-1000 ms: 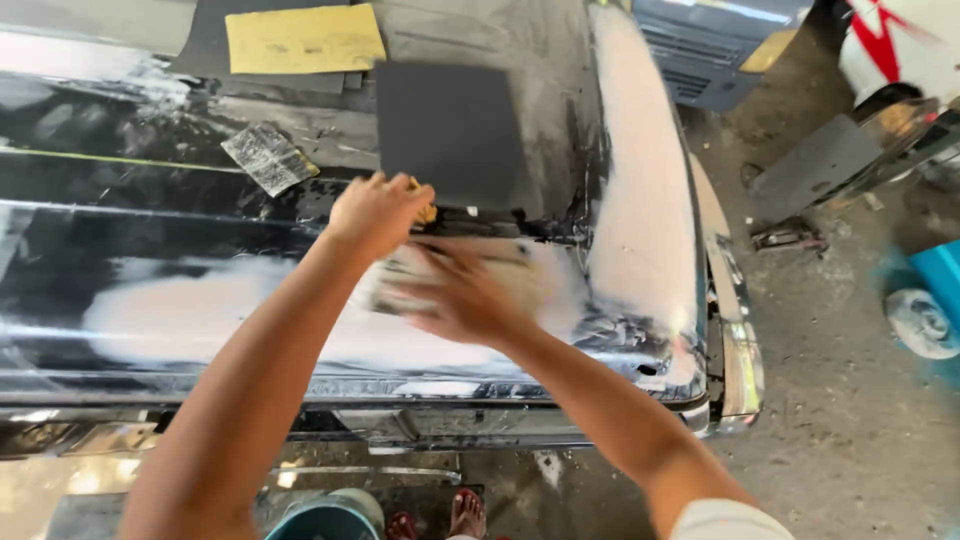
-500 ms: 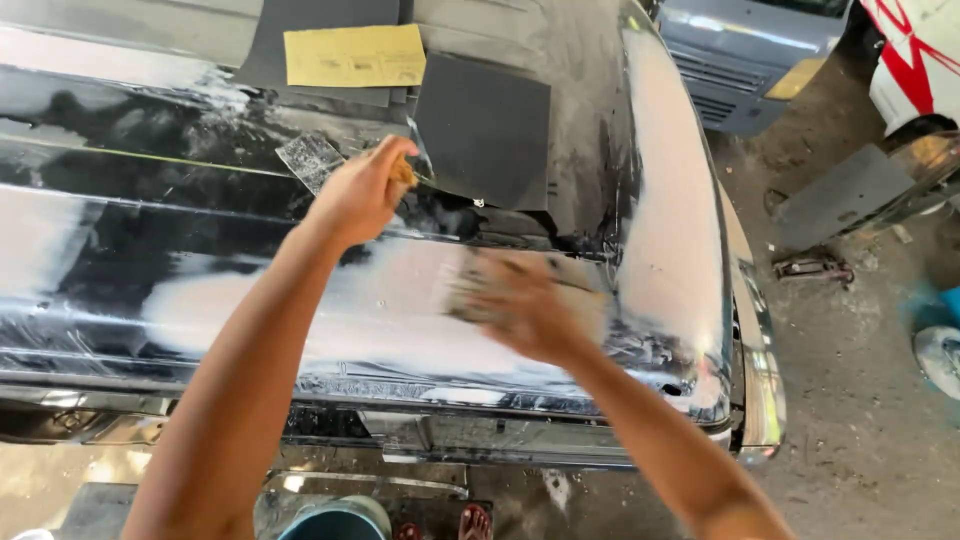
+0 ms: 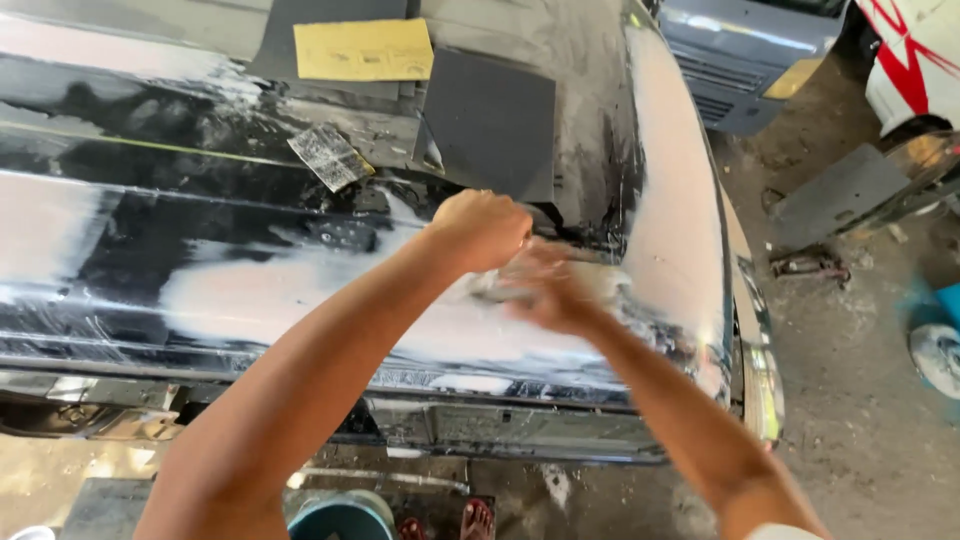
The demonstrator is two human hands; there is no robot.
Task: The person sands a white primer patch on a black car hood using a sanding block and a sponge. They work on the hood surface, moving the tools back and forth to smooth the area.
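Observation:
A black car panel (image 3: 200, 230) smeared with pale wet sanding residue fills the view. My left hand (image 3: 485, 230) is a closed fist just above the panel; whatever it grips is hidden inside the fist. Right beside it, my right hand (image 3: 545, 292) is blurred with motion and presses a pale sanding pad (image 3: 600, 278) flat against the white patch near the panel's right end. The two hands almost touch.
A yellow sandpaper sheet (image 3: 365, 50), dark sheets (image 3: 490, 120) and a small grey scrap (image 3: 330, 155) lie on the panel's far side. A teal bucket (image 3: 340, 520) stands below by my sandal (image 3: 477, 520). A grey-blue car part (image 3: 740, 60) and a metal plate (image 3: 840, 195) sit at right.
My left fist, which showed a small yellow thing earlier, came back down beside the right hand. The right hand keeps rubbing the pad side to side over the white patch.

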